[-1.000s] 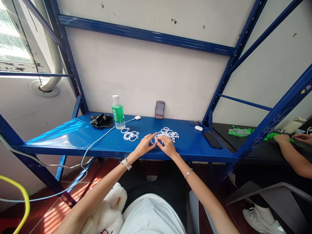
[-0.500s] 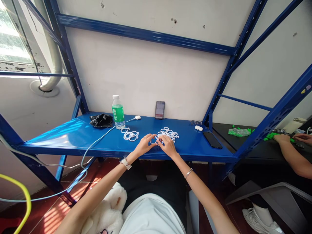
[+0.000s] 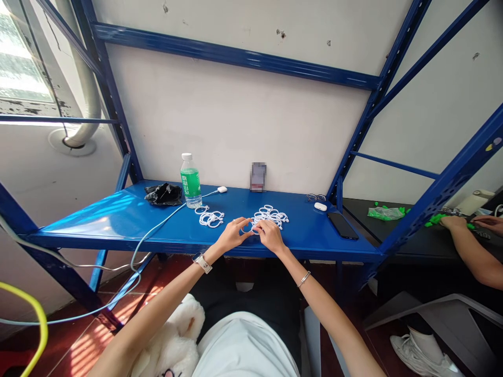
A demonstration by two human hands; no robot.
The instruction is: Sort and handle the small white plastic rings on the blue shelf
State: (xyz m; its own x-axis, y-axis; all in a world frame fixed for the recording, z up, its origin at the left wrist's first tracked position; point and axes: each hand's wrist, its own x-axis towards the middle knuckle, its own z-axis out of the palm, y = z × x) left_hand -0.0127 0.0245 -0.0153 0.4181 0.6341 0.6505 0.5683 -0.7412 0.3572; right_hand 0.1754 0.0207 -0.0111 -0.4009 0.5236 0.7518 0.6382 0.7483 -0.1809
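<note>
Between my two hands is a white plastic ring (image 3: pixel 245 229), pinched from both sides just above the front part of the table. My left hand (image 3: pixel 233 234) grips its left edge with thumb and fingers. At its right side, my right hand (image 3: pixel 269 236) is closed on it, with the fingertips partly hiding the ring. Right behind my right hand lies a pile of similar white rings (image 3: pixel 271 210). A smaller group of white rings (image 3: pixel 211 217) rests to the left, beyond my left hand.
On the blue table (image 3: pixel 298 230) stand a green-labelled bottle (image 3: pixel 191 183) and a propped phone (image 3: pixel 258 177). A black plastic bag (image 3: pixel 163 193), a cable (image 3: pixel 161 222), a white case (image 3: pixel 320 207), glasses (image 3: pixel 315 197) and a black phone (image 3: pixel 342 225) lie around. At right, another person's arm (image 3: pixel 471 251) works over green pieces.
My right hand's fingers have curled in more around the ring and tilted slightly. My left hand has barely moved, and the ring groups lie as before.
</note>
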